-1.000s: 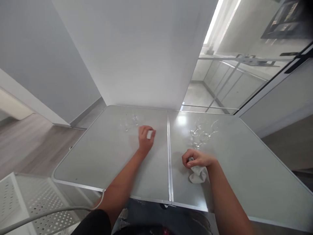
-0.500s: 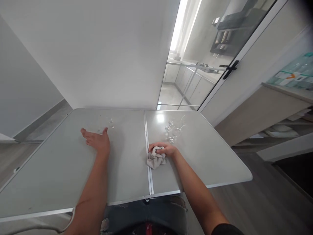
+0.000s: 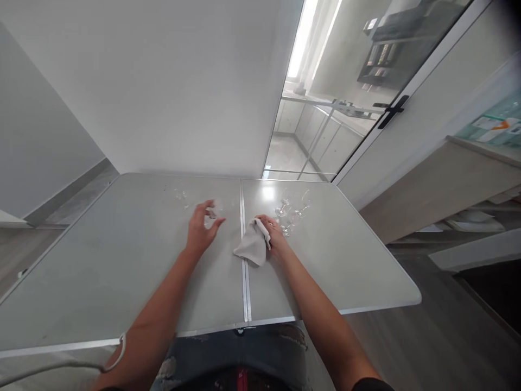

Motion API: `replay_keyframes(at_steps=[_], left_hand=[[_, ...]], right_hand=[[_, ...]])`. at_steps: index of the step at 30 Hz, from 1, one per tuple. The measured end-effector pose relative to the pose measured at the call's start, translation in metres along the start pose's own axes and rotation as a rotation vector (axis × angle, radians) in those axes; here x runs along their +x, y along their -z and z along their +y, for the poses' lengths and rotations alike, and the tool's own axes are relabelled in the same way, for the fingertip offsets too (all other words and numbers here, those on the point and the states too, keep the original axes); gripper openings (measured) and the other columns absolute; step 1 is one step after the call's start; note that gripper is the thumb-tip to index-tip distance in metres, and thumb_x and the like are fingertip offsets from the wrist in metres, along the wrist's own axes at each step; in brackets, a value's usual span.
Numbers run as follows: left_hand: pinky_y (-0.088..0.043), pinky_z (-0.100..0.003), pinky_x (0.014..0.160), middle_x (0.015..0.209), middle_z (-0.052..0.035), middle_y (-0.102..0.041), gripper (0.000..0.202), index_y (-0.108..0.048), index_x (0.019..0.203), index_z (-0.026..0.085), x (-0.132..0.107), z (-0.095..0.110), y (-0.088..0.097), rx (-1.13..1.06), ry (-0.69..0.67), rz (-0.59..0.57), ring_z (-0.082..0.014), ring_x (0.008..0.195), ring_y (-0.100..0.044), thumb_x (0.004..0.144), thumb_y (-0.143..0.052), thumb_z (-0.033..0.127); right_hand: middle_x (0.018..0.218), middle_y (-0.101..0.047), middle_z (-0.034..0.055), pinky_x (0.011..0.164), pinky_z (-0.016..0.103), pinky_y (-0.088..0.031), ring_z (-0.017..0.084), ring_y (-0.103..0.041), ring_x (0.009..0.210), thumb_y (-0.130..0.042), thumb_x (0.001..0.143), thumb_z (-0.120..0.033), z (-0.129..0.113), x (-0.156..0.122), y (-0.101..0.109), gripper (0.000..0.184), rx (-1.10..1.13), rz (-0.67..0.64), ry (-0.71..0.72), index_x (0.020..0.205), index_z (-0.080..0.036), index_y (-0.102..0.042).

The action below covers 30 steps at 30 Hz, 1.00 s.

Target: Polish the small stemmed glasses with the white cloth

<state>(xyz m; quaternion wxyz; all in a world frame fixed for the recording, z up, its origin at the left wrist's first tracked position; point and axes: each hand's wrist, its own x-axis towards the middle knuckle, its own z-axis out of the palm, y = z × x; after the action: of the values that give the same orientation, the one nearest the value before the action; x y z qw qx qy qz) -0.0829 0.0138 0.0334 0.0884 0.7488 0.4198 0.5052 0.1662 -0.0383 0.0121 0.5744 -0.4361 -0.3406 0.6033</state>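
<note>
My left hand (image 3: 201, 228) is curled, thumb and fingers around a small clear glass (image 3: 215, 209), left of the table's centre seam. The glass is faint and partly hidden by the fingers. In my right hand (image 3: 275, 234) is a light grey cloth (image 3: 253, 244), which hangs down loosely over the seam. Just beyond that hand, several clear stemmed glasses (image 3: 293, 210) stand grouped on the right half of the table. More clear glassware (image 3: 182, 196), hard to make out, is behind my left hand.
The pale table (image 3: 122, 282) has a metal edge and a metal centre strip. A white wall (image 3: 195, 98) rises behind it, next to a glass door with a black handle (image 3: 393, 111). At right is a shelf (image 3: 439, 179) with bottles. A cable (image 3: 61, 366) runs below the left front edge.
My left hand has moved right, from open and spread to curled around a glass. My right hand has shifted slightly away from me, and the bunched cloth now hangs more unfolded.
</note>
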Motion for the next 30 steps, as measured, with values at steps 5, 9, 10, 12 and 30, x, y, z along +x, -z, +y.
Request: replay_keyframes(at_steps=[5,9,10,12,30], left_hand=[[-0.046,-0.034,0.087,0.118,-0.0093,-0.068,0.049,-0.054,0.138,0.023,-0.013,0.008,-0.017,0.052,-0.150,-0.181,-0.0184,0.090,-0.066,0.093,-0.066,0.039],[-0.043,-0.034,0.084,0.119,-0.0110,-0.069,0.051,-0.057,0.138,0.024,-0.012,-0.004,-0.014,0.116,-0.225,-0.193,-0.0203,0.095,-0.067,0.092,-0.066,0.045],[-0.043,-0.034,0.083,0.119,-0.0114,-0.069,0.051,-0.058,0.138,0.025,-0.011,-0.006,-0.013,0.133,-0.248,-0.206,-0.0209,0.096,-0.067,0.092,-0.066,0.046],[-0.041,-0.034,0.083,0.119,-0.0117,-0.070,0.049,-0.059,0.137,0.026,-0.011,-0.008,-0.013,0.168,-0.296,-0.241,-0.0208,0.096,-0.068,0.093,-0.064,0.047],[-0.045,-0.031,0.076,0.111,-0.0091,-0.073,0.051,-0.062,0.136,0.028,-0.015,0.006,-0.019,0.216,-0.304,-0.200,-0.0163,0.079,-0.068,0.090,-0.067,0.050]], right_hand=[[0.080,-0.066,-0.0021,0.057,0.022,-0.044,0.013,-0.057,0.065,-0.081,0.065,-0.020,-0.009,-0.002,0.004,0.056,0.185,-0.085,-0.052,0.118,-0.028,-0.064],[0.085,-0.065,-0.0013,0.055,0.023,-0.044,0.014,-0.056,0.069,-0.073,0.070,-0.026,-0.012,-0.003,0.005,0.037,0.296,-0.054,-0.043,0.107,-0.026,-0.066],[0.084,-0.065,-0.0004,0.053,0.023,-0.043,0.014,-0.055,0.069,-0.071,0.074,-0.033,-0.011,-0.002,0.004,0.028,0.290,-0.043,-0.047,0.100,-0.024,-0.066],[0.076,-0.061,-0.0006,0.051,0.023,-0.040,0.013,-0.052,0.064,-0.072,0.077,-0.041,-0.007,-0.001,0.003,0.024,0.220,-0.002,-0.023,0.086,-0.022,-0.062],[0.103,-0.070,0.0028,0.084,0.035,-0.047,0.021,-0.064,0.093,-0.051,0.087,-0.023,-0.008,-0.025,-0.021,0.059,-0.362,0.015,0.431,0.144,-0.028,-0.039]])
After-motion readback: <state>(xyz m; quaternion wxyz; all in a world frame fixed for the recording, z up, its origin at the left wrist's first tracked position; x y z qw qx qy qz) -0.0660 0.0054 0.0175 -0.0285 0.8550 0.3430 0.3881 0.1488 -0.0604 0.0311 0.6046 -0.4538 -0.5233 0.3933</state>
